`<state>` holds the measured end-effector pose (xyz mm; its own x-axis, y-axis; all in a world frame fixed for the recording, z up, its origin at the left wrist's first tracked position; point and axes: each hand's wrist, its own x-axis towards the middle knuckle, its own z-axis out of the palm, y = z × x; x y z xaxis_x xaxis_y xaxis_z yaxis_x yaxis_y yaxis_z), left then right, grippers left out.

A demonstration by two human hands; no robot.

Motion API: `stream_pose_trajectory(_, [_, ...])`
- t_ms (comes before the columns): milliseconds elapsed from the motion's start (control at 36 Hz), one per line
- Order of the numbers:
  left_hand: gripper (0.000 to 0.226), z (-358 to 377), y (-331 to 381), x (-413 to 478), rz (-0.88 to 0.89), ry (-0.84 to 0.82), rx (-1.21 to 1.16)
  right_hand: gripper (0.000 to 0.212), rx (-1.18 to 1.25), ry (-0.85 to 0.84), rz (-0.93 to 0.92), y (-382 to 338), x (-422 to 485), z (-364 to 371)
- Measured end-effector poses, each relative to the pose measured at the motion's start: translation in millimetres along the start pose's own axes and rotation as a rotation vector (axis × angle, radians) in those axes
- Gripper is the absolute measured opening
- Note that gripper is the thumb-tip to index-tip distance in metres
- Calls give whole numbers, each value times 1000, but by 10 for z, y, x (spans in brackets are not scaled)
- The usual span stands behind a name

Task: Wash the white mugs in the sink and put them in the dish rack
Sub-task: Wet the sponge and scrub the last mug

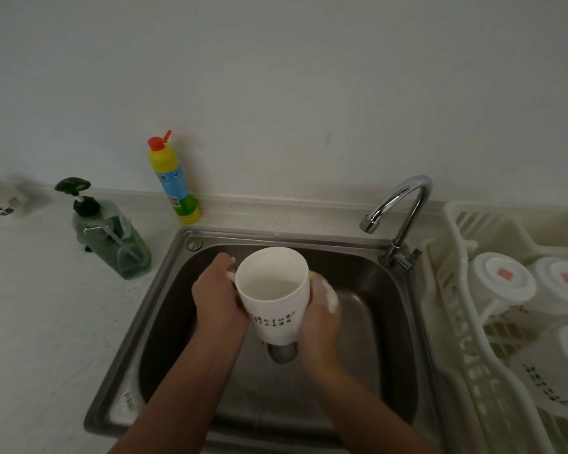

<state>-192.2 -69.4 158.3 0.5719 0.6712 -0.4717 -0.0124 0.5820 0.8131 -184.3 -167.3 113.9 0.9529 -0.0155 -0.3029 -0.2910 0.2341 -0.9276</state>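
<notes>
White mug (273, 296) held upright over sink (374, 290), drain partly hidden behind base. Left hand (218, 298) grips handle side; handle mostly hidden. Right hand (318, 326) curled round opposite wall, foam-coated; yellow object (313, 276) at fingers, mostly hidden, unidentifiable. Dish rack (456, 322) at right, cut off by frame edge.

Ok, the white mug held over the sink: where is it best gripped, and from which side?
By its handle, from the person's left. The white mug is upright with the handle sticking out leftward, and the left hand has fingers round it. The smooth wall on the right, where the foamy right hand cups it, is probably slippery.
</notes>
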Motion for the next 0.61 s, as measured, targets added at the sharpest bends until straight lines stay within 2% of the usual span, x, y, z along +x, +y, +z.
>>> stream_pose_trajectory(139, [33,36,-95,-76,-23,78,70,43,-49,118,-281,-93,-26,83])
stream_pose_trajectory(167, [30,23,-108,-90,-47,86,78,39,-77,128,-308,-110,-3,72])
stream_pose_trajectory(222, [24,6,-117,-143,-80,68,112,19,-121,154,-311,-166,67,44])
stream_pose_trajectory(278, [27,8,-137,-209,-105,5,145,16,-201,159,-340,-203,171,13])
stream_pose_trajectory(361, [30,-4,-181,-285,-147,-123,198,22,-349,55,-463,-160,254,-55])
stream_pose_trajectory(444, [36,-21,-122,-297,-205,-207,149,50,-552,-113,-666,41,178,-146])
stream_pose_trajectory(528, [42,-83,-68,-300,-233,-238,101,53,-664,-281,-815,224,54,-239])
stream_pose_trajectory(611, [44,-128,-113,-343,-256,-268,95,52,-865,-321,-924,206,139,-297])
